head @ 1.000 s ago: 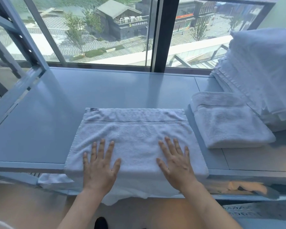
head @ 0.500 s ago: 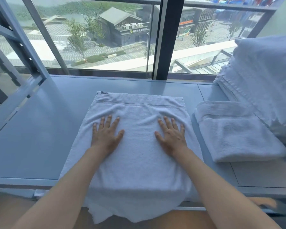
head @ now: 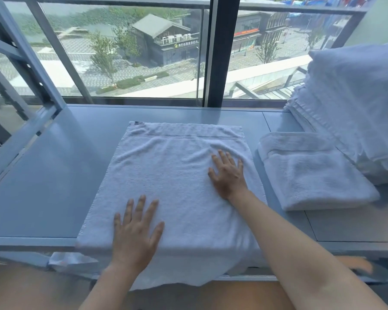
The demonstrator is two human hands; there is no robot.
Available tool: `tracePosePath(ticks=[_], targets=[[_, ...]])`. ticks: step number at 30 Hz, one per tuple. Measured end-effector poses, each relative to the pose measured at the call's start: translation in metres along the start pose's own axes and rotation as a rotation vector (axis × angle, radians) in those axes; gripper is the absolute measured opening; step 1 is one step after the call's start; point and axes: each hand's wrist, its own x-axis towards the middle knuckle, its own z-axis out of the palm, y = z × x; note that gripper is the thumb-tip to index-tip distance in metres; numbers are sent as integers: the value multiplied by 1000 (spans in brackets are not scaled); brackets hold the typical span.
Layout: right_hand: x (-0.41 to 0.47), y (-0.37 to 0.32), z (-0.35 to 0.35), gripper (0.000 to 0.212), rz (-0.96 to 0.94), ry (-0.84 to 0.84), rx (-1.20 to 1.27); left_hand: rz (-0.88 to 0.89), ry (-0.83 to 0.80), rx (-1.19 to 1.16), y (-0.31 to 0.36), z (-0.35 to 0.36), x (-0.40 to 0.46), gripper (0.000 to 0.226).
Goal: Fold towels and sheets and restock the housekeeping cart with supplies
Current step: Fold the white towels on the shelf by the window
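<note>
A white towel [head: 173, 175] lies spread flat on the grey-blue shelf top [head: 43, 186], its near end hanging over the front edge. My left hand [head: 136, 231] presses flat on the towel's near left part, fingers straight and spread. My right hand [head: 227, 173] lies flat farther up on the right side of the towel, fingers spread, with small wrinkles in the cloth just beyond the fingertips. A small dark label [head: 139, 123] shows at the towel's far left corner.
A folded white towel [head: 311, 173] lies to the right of the spread one. Behind it at the far right rises a tall stack of white linen [head: 356, 104]. A window with a dark post [head: 224, 52] runs along the back. A metal rack frame [head: 20, 70] stands at the left.
My left hand has slid back toward the towel's near edge while my right hand moved outward toward the right side. The towel lies further onto the shelf than one second ago.
</note>
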Motion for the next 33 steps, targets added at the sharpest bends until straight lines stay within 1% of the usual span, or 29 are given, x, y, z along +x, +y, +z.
tracePosePath(ticks=[2,4,6,8,9,11,13,15,21,33], targets=[[-7,-4,-5,52,-22,112,31,-12,12,9,-6,2,-7,70],[-17,-12,-13,48,-52,161,10,-19,-1,25,-7,1,-7,73],[-39,-22,-19,49,-57,182,47,-21,-8,39,-10,0,-7,74],[-76,-30,-20,52,-30,213,134,-22,-4,39,-16,-2,-10,74],[-98,-32,-19,55,-17,197,166,-23,-3,32,-18,-2,-12,74],[-141,-27,-12,61,15,84,153,-23,-3,19,-20,-1,-13,73],[-172,-13,-5,65,58,-48,57,-14,-5,26,-20,1,-14,73],[-185,0,-2,68,57,-79,-34,-16,-4,24,-20,2,-15,72],[-162,14,-5,71,13,-93,-59,-23,3,57,-16,7,-9,71],[-72,35,-14,69,25,-105,-63,-74,-23,-1,8,-1,73,71]])
